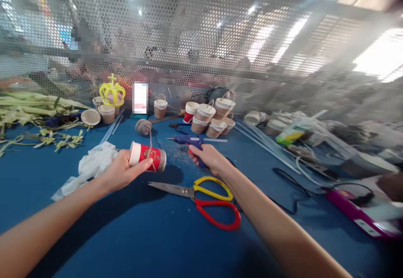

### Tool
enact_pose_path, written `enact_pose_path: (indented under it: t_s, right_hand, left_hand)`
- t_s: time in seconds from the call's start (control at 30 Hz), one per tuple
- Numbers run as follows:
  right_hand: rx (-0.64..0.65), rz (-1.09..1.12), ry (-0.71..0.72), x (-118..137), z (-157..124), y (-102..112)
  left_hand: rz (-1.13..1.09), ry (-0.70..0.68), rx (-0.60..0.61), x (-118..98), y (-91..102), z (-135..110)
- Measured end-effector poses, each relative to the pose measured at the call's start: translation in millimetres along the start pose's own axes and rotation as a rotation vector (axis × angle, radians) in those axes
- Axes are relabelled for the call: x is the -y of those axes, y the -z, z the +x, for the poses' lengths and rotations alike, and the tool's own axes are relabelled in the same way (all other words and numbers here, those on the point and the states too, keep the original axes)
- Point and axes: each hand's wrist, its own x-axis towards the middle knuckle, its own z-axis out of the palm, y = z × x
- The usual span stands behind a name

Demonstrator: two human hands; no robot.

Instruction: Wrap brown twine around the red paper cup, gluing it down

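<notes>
My left hand [124,170] is wrapped round a red paper cup [145,154], tilted on its side with its white rim to the left. Twine is wound round the cup's base, and a strand runs from it up to a ball of grey twine [143,127]. My right hand [209,157] grips the handle of a blue glue gun [189,140], its nozzle pointing left toward the cup but apart from it. A clear glue stick sticks out behind the gun. Below both hands lie large scissors [185,191] with one yellow and one red handle loop.
Several brown paper cups [217,127] with twine handles stand at the back. A yellow crown [112,94] and lit phone [140,97] are farther left. White cloth [96,160] lies by my left wrist. Glue sticks [267,146], black cable and a purple power strip [355,213] occupy the right.
</notes>
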Motion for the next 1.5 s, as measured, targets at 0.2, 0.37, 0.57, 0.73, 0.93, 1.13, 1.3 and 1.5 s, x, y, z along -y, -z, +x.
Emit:
enact_pose_path:
  t_s: [0.2,0.37,0.57,0.73,0.93,1.13,1.3,1.5]
  right_hand:
    - [-0.085,-0.171,-0.018,-6,20,-9]
    - [-0.221,-0.223,0.102,-1,15,-11]
    - [0.124,-0.047,0.317,27,-19,-22]
    - [0.551,0.39,0.355,43,-35,-38]
    - [0.592,0.656,0.341,51,-45,-36]
    - [0.443,0.628,0.458,58,-51,-17]
    - [0.3,0.478,0.554,57,-53,-10]
    - [0.173,0.391,0.624,54,-48,-14]
  left_hand:
    - [0.289,-0.02,0.046,-26,14.1,4]
    - [0.467,-0.03,0.08,-37,11.7,9]
    - [0.368,-0.056,0.106,-34,0.6,-1]
    - [0.231,-0.034,0.231,-24,-8.1,-12]
    - [0.002,0.063,0.227,-18,-7.3,-12]
    - [-0.412,0.265,0.107,-13,-8.3,-7]
    - [-0.654,0.385,0.07,-7,-11.4,-5]
    - [-0.682,0.415,0.051,-4,-16.6,-7]
